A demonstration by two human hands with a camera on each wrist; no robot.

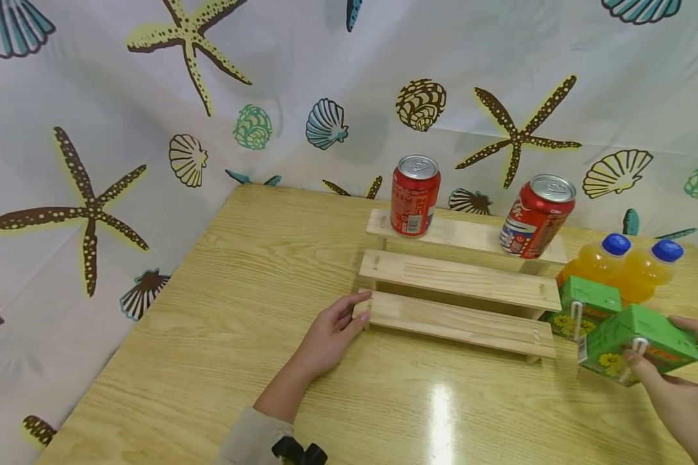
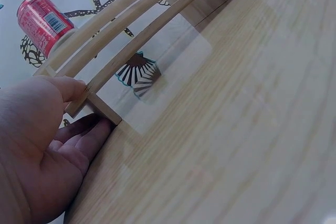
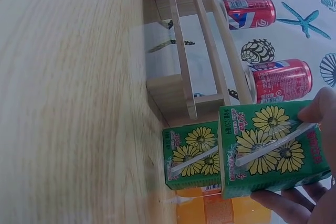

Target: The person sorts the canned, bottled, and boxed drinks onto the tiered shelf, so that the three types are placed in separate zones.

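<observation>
A three-step wooden rack [image 1: 459, 278] stands on the table, with one red Coke can [image 1: 414, 197] near the left end of its top step and another Coke can [image 1: 536, 216] near the right end. My left hand [image 1: 330, 339] grips the left end of the lowest step, thumb and fingers about the wood in the left wrist view. Off the rack's right end, my right hand [image 1: 689, 381] holds a green drink carton [image 3: 270, 148] with a straw on its side. A second green carton [image 3: 191, 156] stands just beyond it, beside the rack.
Two orange drink bottles [image 1: 628, 268] with blue caps stand behind the cartons at the right. A white cloth [image 1: 302, 58] printed with starfish and shells hangs behind the wooden table [image 1: 221, 310].
</observation>
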